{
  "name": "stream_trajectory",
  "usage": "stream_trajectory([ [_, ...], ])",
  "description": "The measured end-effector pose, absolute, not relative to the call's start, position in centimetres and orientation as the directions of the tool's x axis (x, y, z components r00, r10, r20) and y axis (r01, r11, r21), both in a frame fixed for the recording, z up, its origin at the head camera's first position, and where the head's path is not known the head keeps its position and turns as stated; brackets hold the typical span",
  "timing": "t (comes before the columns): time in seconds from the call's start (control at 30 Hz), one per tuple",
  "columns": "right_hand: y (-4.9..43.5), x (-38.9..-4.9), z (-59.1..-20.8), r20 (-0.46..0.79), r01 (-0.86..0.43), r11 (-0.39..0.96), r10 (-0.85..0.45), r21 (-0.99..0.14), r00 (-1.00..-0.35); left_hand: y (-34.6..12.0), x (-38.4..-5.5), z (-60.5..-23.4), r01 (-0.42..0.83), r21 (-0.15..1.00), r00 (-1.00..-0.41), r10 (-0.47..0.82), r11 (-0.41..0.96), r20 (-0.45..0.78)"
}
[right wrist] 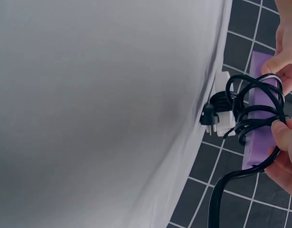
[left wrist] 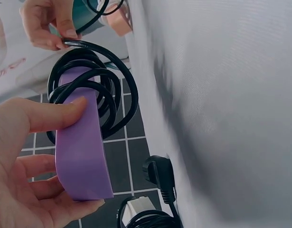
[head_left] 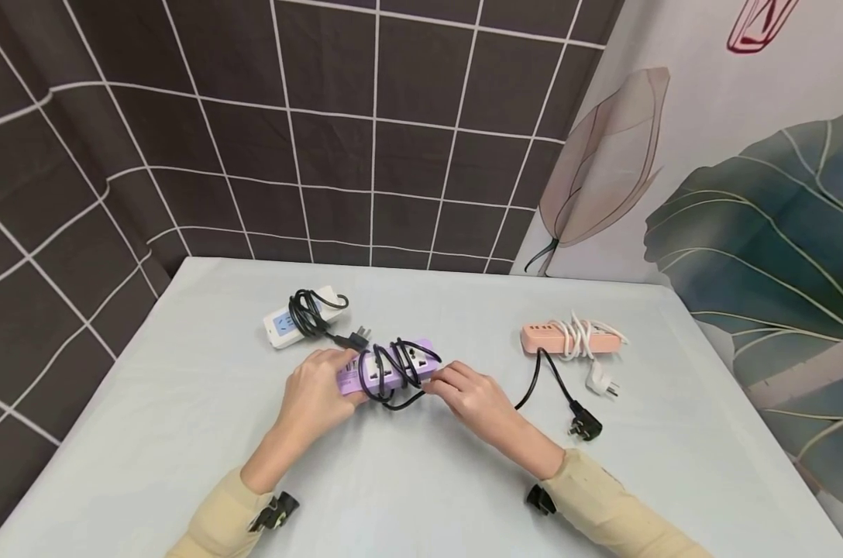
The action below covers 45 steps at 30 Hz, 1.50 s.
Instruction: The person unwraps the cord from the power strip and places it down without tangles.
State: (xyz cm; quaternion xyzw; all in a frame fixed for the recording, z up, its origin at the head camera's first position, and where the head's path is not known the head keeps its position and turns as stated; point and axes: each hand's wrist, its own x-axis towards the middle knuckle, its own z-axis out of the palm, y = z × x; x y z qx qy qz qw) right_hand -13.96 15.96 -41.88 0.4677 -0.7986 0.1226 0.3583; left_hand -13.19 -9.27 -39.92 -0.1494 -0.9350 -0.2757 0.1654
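Observation:
A purple power strip (head_left: 348, 377) is held up over the table, its black cord (left wrist: 118, 114) looped around it several times. My left hand (head_left: 318, 391) grips the strip's left end, thumb along one side and fingers beneath, as the left wrist view shows. At the other end my right hand (head_left: 473, 399) pinches the black cord between thumb and fingers. From there the cord runs off toward a black plug (head_left: 585, 423) lying on the table at right, partly hidden behind the hand.
Behind the left hand lies a white power strip (head_left: 282, 327) with a bundled black cord and plug (head_left: 355, 339). At the right rests a pink power strip (head_left: 543, 338) wrapped in white cord, its white plug (head_left: 598, 380) in front. A dark tiled-pattern curtain (head_left: 331, 155) hangs behind the table.

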Motion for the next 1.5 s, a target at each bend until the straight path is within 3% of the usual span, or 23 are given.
stream_trajectory([
  [0.17, 15.8, -13.7, -41.9, 0.676, -0.846, 0.506, -0.685, 0.17, -0.274, -9.5, -13.2, -40.0, 0.35, 0.479, -0.909, 0.169, 0.805, 0.381],
  [0.3, 16.1, -13.6, -41.9, 0.659, -0.85, 0.502, -0.695, 0.159, -0.287, -9.7, -13.2, -39.9, 0.33, 0.493, -0.918, 0.151, 0.805, 0.367],
  [0.63, 17.2, -14.2, -42.2, 0.634, -0.822, 0.568, -0.648, 0.034, -0.421, -9.6, -12.8, -39.2, 0.337, 0.5, -0.916, 0.155, 0.798, 0.37],
  [1.03, 17.7, -15.1, -41.6, 0.55, -0.671, 0.728, -0.506, -0.142, -0.665, -9.3, -12.4, -39.0, 0.352, 0.495, -0.918, 0.19, 0.794, 0.349],
  [1.5, 17.6, -16.3, -41.1, 0.503, -0.609, 0.769, -0.456, -0.193, -0.735, -8.7, -12.0, -39.2, 0.39, 0.492, -0.908, 0.235, 0.778, 0.348],
])
